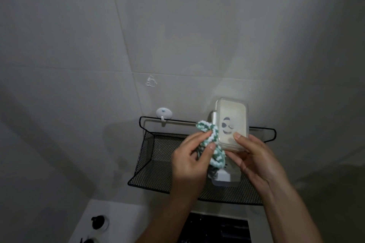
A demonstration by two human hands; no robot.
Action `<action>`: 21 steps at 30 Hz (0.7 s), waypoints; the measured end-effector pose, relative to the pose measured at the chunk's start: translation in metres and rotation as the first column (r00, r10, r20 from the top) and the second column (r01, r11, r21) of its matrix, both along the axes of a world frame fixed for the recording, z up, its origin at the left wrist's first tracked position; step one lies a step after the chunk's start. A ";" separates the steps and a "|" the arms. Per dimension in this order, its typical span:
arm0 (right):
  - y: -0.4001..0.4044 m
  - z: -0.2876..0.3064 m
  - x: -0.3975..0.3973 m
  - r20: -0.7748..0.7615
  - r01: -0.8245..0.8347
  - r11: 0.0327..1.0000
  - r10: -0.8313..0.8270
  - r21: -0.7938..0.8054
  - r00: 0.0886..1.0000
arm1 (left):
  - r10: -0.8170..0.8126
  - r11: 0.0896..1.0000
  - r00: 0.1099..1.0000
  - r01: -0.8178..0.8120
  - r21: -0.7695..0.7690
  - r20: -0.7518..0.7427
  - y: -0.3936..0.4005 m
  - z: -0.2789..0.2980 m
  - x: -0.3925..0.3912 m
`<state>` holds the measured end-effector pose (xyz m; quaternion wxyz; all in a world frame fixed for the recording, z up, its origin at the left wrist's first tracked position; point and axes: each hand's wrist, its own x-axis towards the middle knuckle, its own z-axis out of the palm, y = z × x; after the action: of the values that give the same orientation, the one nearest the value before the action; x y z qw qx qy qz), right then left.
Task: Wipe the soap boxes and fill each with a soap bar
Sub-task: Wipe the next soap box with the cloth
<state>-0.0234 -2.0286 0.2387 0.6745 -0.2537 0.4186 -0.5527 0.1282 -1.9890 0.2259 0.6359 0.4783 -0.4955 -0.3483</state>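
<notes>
We hold the soap box (232, 124) upright in front of the tiled wall (98, 45), above the black mesh shelf (156, 156). Our right hand (254, 160) grips its lower end, thumb on the lid, which shows a winking face. Our left hand (189, 158) pinches a green and white cloth (209, 130) and presses it against the left edge of the box. Part of the cloth hangs down between both hands. 1 second soap box (225, 180) lies on the shelf, below the hands and partly hidden by them. A white hook (164, 113) on the wall carries the shelf's top rail.
</notes>
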 end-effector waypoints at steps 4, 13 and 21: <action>0.004 -0.004 0.011 -0.052 0.036 0.999 -0.038 -0.039 0.998 | 0.049 0.999 0.993 -0.048 0.014 -0.110 0.006 -0.009 -0.010; 0.009 -0.006 0.016 -0.147 -0.131 0.987 0.117 -0.088 0.982 | -0.086 0.985 0.974 0.114 0.126 -0.211 -0.011 0.001 0.022; 0.000 -0.002 -0.024 -0.114 -0.270 0.958 0.280 0.092 0.953 | -0.365 0.917 0.891 0.293 0.270 0.272 -0.031 0.027 0.077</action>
<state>-0.0477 -2.0285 0.2362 0.7263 -0.3181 0.4412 -0.4204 0.2055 -2.0202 0.2532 0.4219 0.5046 -0.6231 -0.4231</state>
